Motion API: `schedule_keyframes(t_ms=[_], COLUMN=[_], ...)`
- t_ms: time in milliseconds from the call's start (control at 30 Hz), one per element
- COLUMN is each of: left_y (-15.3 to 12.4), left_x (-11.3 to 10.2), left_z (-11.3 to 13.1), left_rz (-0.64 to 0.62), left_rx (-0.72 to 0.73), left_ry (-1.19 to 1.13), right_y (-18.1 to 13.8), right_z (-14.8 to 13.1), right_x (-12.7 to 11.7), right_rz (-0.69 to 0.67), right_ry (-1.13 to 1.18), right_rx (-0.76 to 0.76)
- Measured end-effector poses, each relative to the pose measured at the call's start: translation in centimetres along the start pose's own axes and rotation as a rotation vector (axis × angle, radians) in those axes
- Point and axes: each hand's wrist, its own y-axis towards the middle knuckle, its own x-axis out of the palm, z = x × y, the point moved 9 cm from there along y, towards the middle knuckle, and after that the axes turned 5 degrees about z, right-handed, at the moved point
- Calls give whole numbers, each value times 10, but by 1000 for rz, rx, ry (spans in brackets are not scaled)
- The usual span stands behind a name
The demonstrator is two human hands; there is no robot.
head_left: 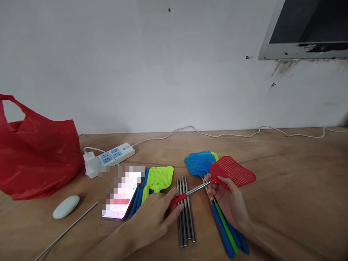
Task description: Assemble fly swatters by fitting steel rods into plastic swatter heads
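The head view looks down on a wooden table (285, 188) set against a plain white wall (152, 72), with the lower corner of a grey-framed window (301, 40) at the far right. A white cable (231, 135) runs along the far edge of the table to a white power strip (110, 158) with blue sockets at the far left. Left of it slumps a red plastic bag (35, 159), and nearer lies a white oval mouse (66, 206) beside a thin metal rod (67, 228). A phone (122, 199) with a blurred screen lies near the middle, its right edge against a yellow-green swatter head (160, 177) and some blue handles (137, 203). A row of bare metal rods (185, 217) lies side by side in the near centre. To their right is a pile of finished swatters (202, 161) with blue heads, their blue and green handles reaching toward the near edge.

The left hand (154, 215) comes in from the near left, palm down, fingers closed around the red grip of a telescopic rod (194, 190), which slants up and right above the bare rods. The right hand (231, 201) comes in from the near right, resting over the handles of the pile, thumb and fingers pinched on the neck of a red swatter head (233, 171), just where the tip of the rod meets it. The red head lies tilted, just right of the blue ones.
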Motion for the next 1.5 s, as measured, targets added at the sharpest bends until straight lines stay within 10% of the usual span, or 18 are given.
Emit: schedule_keyframes(t_ms=[433,1500], left_y=[7,-33], left_x=[13,-11], left_z=[3,-24], left_rz=[-38,13], left_rx=[16,12], left_ry=[240,49], right_y=[-19,-12], right_z=[4,-38], right_x=[13,-44], right_rz=[88,327], right_ry=[-67,19], right_rx=[-30,-35])
